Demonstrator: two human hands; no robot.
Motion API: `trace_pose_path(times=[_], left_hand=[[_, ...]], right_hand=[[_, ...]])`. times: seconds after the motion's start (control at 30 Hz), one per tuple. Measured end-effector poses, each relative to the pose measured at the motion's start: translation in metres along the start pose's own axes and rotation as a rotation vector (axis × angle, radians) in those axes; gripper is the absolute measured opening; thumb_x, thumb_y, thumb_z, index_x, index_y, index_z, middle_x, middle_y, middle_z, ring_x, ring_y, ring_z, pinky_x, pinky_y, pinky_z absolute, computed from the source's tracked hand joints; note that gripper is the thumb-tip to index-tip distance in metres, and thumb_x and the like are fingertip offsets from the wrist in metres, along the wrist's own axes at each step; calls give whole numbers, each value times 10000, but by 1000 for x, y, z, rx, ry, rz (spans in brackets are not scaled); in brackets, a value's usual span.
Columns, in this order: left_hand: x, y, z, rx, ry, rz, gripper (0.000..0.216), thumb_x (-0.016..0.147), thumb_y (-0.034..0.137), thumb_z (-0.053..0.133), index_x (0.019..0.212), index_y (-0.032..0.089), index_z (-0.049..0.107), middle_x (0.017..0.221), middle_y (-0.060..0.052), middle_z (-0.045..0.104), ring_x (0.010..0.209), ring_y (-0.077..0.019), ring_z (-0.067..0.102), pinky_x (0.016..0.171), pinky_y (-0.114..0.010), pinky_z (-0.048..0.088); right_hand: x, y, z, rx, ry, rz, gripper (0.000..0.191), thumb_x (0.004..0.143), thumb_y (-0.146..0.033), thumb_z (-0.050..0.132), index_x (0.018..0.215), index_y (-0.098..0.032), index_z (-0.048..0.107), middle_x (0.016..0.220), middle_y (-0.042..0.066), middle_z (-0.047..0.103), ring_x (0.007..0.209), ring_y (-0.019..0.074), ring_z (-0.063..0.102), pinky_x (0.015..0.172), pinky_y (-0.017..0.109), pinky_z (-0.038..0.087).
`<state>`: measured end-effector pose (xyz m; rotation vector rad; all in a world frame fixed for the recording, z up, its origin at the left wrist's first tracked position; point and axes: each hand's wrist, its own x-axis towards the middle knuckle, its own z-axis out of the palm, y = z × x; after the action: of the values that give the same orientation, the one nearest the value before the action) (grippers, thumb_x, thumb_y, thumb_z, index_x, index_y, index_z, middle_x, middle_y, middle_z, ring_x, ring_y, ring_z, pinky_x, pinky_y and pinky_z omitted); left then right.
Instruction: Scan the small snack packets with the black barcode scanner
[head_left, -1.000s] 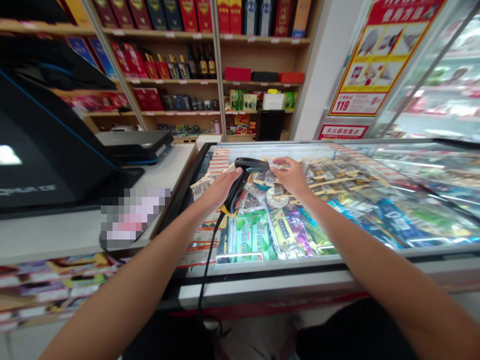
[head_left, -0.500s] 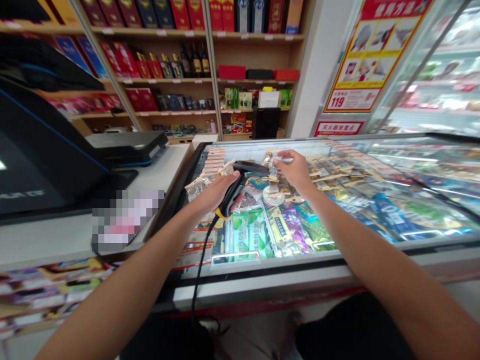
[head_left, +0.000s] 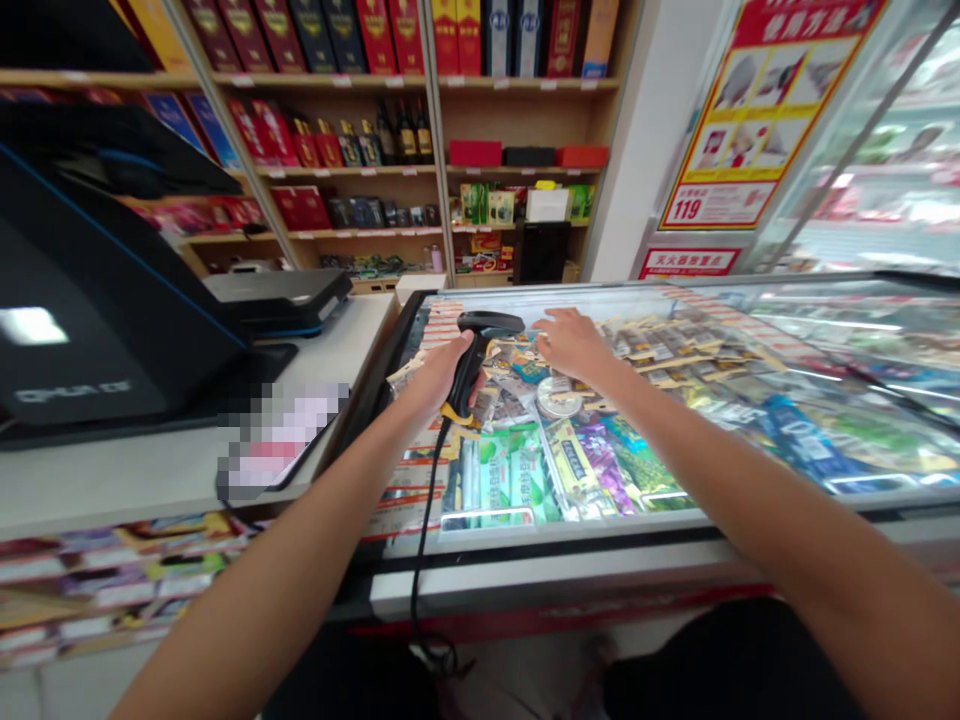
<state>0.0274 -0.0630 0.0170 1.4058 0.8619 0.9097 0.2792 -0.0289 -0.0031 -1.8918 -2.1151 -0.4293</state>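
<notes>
My left hand point(head_left: 448, 375) is wrapped around the grip of a black barcode scanner point(head_left: 470, 370) with yellow trim. The scanner's head points right, and its cable hangs down over the front of the glass-topped display freezer point(head_left: 555, 578). Just right of the scanner head, my right hand point(head_left: 571, 342) hovers over the glass with fingers apart, and I see nothing in them. Small packets with tan edges point(head_left: 652, 343) lie spread on the glass beyond that hand. Beneath the glass show green-and-white packs point(head_left: 510, 470) and a round silver-lidded tub point(head_left: 559, 397).
On the left counter stand a black checkout terminal point(head_left: 105, 300), a flat black scale point(head_left: 281, 295) and a blurred-out phone-like object point(head_left: 285, 440). Shelves point(head_left: 360, 172) of boxes and bottles line the back wall. The scanner cable point(head_left: 424, 540) dangles by my legs.
My right hand has let go of a small clear packet that was by the scanner head, and its fingers have spread. The view has shifted slightly left; the left hand keeps hold of the scanner.
</notes>
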Motion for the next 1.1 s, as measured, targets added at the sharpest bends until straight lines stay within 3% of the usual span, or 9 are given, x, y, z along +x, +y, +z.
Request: trace_pose_path(times=[0.07, 0.13, 0.3, 0.63, 0.77, 0.87, 0.97, 1.1], left_hand=[[-1, -1, 0, 3, 3, 10, 457, 958, 588, 469, 761, 183, 545, 527, -5, 608, 348, -102, 510, 364, -203, 381], [-2, -1, 0, 6, 6, 28, 440, 960, 578, 475, 770, 187, 539, 534, -1, 612, 351, -100, 508, 368, -201, 382], [-3, 0, 0, 12, -10, 46, 438, 965, 584, 469, 791, 190, 548, 532, 4, 611, 345, -106, 500, 364, -210, 387], [3, -4, -3, 33, -12, 54, 492, 912, 656, 515, 770, 186, 555, 532, -8, 619, 355, -115, 527, 365, -213, 389], [1, -2, -2, 22, 0, 58, 507, 901, 670, 523, 770, 182, 561, 525, -5, 614, 340, -117, 524, 357, -220, 395], [0, -1, -2, 19, -8, 83, 497, 897, 667, 535, 784, 184, 566, 531, -1, 620, 332, -118, 521, 346, -221, 394], [1, 0, -3, 14, 0, 102, 493, 891, 667, 547, 761, 192, 549, 546, -5, 632, 335, -121, 524, 328, -225, 383], [1, -2, -4, 27, 4, 139, 517, 901, 685, 524, 737, 195, 535, 539, -1, 619, 339, -112, 521, 334, -218, 375]], right_hand=[[5, -15, 9, -49, -174, 55, 569, 1023, -547, 422, 1420, -201, 638, 1510, 197, 548, 1367, 413, 490, 1088, 547, 390], [5, -19, 19, -87, -254, 123, 711, 997, -676, 381, 1484, -196, 579, 1489, 228, 561, 1356, 453, 502, 1070, 580, 384], [-6, 0, 26, -103, -201, 75, 641, 1029, -606, 360, 1491, -207, 557, 1408, 219, 632, 1311, 411, 557, 1055, 548, 392], [-39, 62, 11, -188, -214, 26, 621, 999, -523, 459, 1526, -200, 525, 1399, 208, 640, 1257, 416, 600, 1048, 529, 420], [-43, 76, 6, -177, -228, 21, 692, 964, -635, 490, 1505, -209, 560, 1399, 211, 625, 1298, 414, 563, 1074, 531, 403], [-33, 65, 2, -181, -182, 55, 703, 939, -750, 447, 1350, -244, 708, 1435, 195, 595, 1392, 452, 457, 1147, 605, 290], [-9, 34, 5, -127, -78, 64, 628, 1006, -653, 394, 1136, -193, 801, 1400, 204, 616, 1421, 442, 415, 1194, 608, 195], [38, -12, 25, 192, -164, 277, 513, 1036, -486, 417, 1271, -147, 722, 1313, 210, 679, 1287, 361, 575, 1085, 461, 405]])
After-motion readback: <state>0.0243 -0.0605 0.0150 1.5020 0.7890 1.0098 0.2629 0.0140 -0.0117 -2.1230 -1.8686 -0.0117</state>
